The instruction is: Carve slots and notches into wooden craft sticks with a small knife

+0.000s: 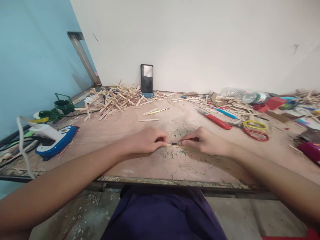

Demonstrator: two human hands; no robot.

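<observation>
My left hand [147, 140] and my right hand [203, 141] rest on the plywood table [120, 160], both with fingers curled shut. Between them they pinch a small wooden stick [174, 145], the left at its left end, the right at its right end. Something dark and thin shows at the right fingertips against the stick; I cannot make out what it is. Green specks and scuff marks cover the board just below the stick.
A pile of wooden sticks [112, 98] lies at the back left, a phone [146, 78] leans on the wall. A blue-white glue gun [53, 140] sits left. A red utility knife [216, 120], red-yellow scissors [253, 130] and craft clutter lie right.
</observation>
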